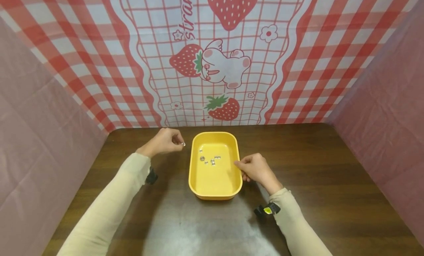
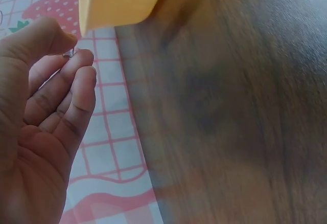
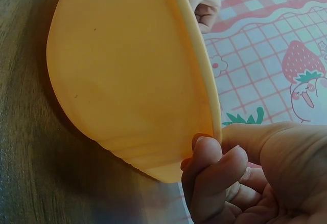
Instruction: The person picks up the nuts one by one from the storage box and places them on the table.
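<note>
A yellow tray [image 1: 215, 191] stands on the dark wooden table, with several small shiny metal pieces [image 1: 202, 158] scattered over its floor. They look like nuts but are too small to tell for sure. Left of the tray, my left hand [image 1: 167, 141] pinches one such small shiny piece [image 2: 70, 53] between thumb and fingertip, apart from the tray's wall. My right hand [image 1: 256, 168] grips the tray's right rim, thumb on the inner side and curled fingers against the outer wall, as the right wrist view shows.
Behind the table [image 1: 318, 167] hangs a red and white checked cloth [image 1: 298, 83] with strawberry prints. Pink cloths [image 1: 374, 109] close off both sides. A dark band with a camera [image 1: 267, 209] sits on the right wrist.
</note>
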The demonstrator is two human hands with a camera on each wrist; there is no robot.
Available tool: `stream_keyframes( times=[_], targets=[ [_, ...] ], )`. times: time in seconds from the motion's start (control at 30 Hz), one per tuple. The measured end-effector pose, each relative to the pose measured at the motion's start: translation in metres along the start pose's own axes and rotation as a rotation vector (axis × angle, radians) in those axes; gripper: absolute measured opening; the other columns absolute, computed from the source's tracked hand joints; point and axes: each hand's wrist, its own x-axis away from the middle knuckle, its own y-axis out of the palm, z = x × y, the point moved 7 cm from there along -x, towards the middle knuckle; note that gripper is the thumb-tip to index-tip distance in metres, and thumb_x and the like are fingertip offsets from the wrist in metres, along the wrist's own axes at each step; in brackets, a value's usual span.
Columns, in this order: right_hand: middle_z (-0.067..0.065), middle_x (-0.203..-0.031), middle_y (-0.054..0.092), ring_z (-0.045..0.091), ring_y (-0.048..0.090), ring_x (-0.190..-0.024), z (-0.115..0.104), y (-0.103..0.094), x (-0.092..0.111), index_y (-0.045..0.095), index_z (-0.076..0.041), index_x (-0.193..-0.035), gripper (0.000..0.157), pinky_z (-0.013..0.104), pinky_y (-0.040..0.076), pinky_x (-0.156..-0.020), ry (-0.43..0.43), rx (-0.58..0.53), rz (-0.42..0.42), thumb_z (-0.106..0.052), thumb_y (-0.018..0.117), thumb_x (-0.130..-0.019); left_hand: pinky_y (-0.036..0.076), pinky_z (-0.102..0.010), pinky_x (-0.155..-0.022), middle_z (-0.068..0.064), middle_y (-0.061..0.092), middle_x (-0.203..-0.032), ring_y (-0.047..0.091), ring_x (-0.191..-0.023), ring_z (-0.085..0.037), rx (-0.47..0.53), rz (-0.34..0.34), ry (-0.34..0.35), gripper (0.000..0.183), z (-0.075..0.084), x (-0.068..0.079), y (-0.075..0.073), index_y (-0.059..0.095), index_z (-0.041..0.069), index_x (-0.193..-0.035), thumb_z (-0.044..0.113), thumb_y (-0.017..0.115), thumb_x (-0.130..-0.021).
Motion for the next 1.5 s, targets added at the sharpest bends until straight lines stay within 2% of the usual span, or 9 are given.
stream_keyframes(
  times=[0.7,1.0,1.23,1.5],
  targets=[
    [0.004,-0.056,0.061,0.013,0.056,-0.044,-0.001,-0.001,0.000,0.074,0.001,-0.084,0.028,0.025,0.049,-0.045,0.014,0.008,0.002,-0.024,0.072,-0.097,0.061,-0.033,-0.076,0.000,0.074,-0.083,0.068,-0.079,-0.013,-0.028,-0.039,-0.031,0.007,-0.019,0.009,0.010,0.073,0.012,-0.085,0.013,0.077,-0.081],
    [0.004,-0.056,0.061,0.013,0.056,-0.044,0.000,-0.001,0.000,0.074,0.001,-0.084,0.028,0.027,0.050,-0.046,0.026,0.002,-0.003,-0.024,0.072,-0.096,0.059,-0.030,-0.073,0.001,0.074,-0.082,0.066,-0.076,-0.011,-0.031,-0.051,-0.035,0.006,-0.025,0.012,0.016,0.073,0.012,-0.084,0.014,0.077,-0.080],
    [0.004,-0.057,0.062,0.014,0.056,-0.045,0.001,0.000,0.000,0.075,0.000,-0.086,0.028,0.028,0.050,-0.047,0.034,0.001,-0.003,-0.026,0.072,-0.096,0.056,-0.029,-0.071,0.000,0.072,-0.082,0.063,-0.075,-0.013,-0.008,-0.088,-0.089,0.007,-0.034,0.017,0.023,0.073,0.011,-0.086,0.014,0.077,-0.081],
    [0.004,-0.057,0.062,0.014,0.056,-0.045,0.002,0.001,-0.001,0.075,0.000,-0.084,0.028,0.026,0.049,-0.046,0.036,0.006,-0.005,-0.025,0.072,-0.096,0.054,-0.026,-0.066,0.002,0.072,-0.078,0.062,-0.071,-0.010,-0.017,-0.104,-0.067,0.005,-0.038,0.023,0.029,0.074,0.012,-0.083,0.013,0.078,-0.081]
  ],
)
